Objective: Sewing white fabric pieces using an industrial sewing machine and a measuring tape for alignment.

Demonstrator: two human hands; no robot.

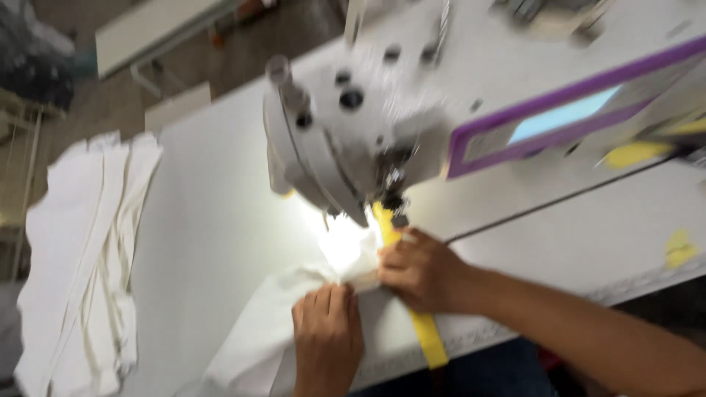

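Left hand (328, 334) flat (fingers together), right hand (421, 269) curled, knuckles up
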